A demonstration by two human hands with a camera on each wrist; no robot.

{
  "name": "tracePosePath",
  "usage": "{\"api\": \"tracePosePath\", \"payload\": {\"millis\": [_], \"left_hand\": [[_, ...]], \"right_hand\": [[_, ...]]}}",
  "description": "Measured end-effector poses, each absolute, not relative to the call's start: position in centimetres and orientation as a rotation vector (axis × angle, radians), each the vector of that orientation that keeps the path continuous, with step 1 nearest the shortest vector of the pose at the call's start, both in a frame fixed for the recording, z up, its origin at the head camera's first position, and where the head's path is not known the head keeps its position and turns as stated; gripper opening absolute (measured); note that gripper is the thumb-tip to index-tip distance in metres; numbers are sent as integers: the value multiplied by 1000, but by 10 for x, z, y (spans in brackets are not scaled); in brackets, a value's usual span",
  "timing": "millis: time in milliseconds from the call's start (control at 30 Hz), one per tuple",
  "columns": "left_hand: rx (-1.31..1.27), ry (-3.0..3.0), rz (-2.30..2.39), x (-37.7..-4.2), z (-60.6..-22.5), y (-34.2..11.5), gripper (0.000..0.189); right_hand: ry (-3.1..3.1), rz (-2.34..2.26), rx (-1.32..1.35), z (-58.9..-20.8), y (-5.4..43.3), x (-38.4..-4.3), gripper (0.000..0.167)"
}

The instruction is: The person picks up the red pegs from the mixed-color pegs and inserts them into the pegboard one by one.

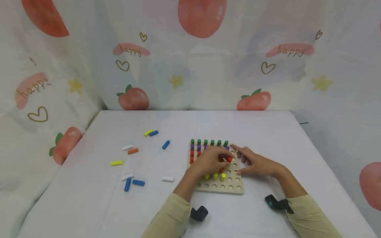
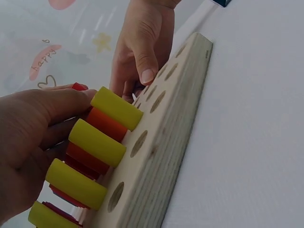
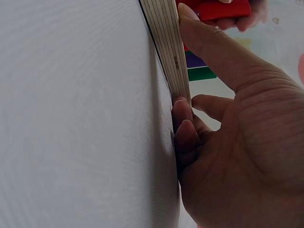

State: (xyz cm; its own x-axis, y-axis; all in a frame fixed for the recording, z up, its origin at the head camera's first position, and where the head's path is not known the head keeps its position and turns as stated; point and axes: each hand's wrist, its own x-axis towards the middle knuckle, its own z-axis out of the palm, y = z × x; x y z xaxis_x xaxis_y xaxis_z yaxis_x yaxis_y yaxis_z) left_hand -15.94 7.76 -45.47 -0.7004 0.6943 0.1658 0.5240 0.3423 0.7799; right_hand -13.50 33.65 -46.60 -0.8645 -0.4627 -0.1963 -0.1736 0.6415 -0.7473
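Note:
My left hand (image 1: 209,161) pinches a red peg (image 1: 229,159) between thumb and fingers above the right part of a wooden pegboard (image 1: 220,190). Behind that hand stand rows of green pegs (image 1: 212,142), purple pegs (image 1: 198,147) and red pegs. In front of it are upright yellow pegs (image 2: 117,107), with orange pegs (image 2: 107,124) beside them in the left wrist view. My right hand (image 1: 259,164) holds the board's right edge, its thumb (image 3: 209,38) on the top face and other fingertips against the side. The left hand hides part of the middle rows.
Loose pegs lie on the white table left of the board: blue (image 1: 166,144), yellow (image 1: 116,163), orange (image 1: 133,151) and white (image 1: 168,179). Bare holes run along the board's front and right sides. A black wrist device (image 1: 199,214) sits by each sleeve.

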Motion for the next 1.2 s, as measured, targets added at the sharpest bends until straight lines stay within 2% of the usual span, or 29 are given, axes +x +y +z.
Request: {"api": "tracePosePath", "payload": {"millis": [233,500,700,1200], "left_hand": [[1114,2496,1238,-158,-460,86,26],[849,2537,1321,-151,-458,91,21],[762,2552,1316,-150,-456,93,20],[741,2577,1295,-151,-458,95,18]], "right_hand": [[2509,-1064,-496,-465,338,-134,100],[2504,-1055,-505,-465,338,-135,100],[2498,-1059,-492,-465,337,-136,101],[2495,-1063,-486,-468,337,-136,100]]}}
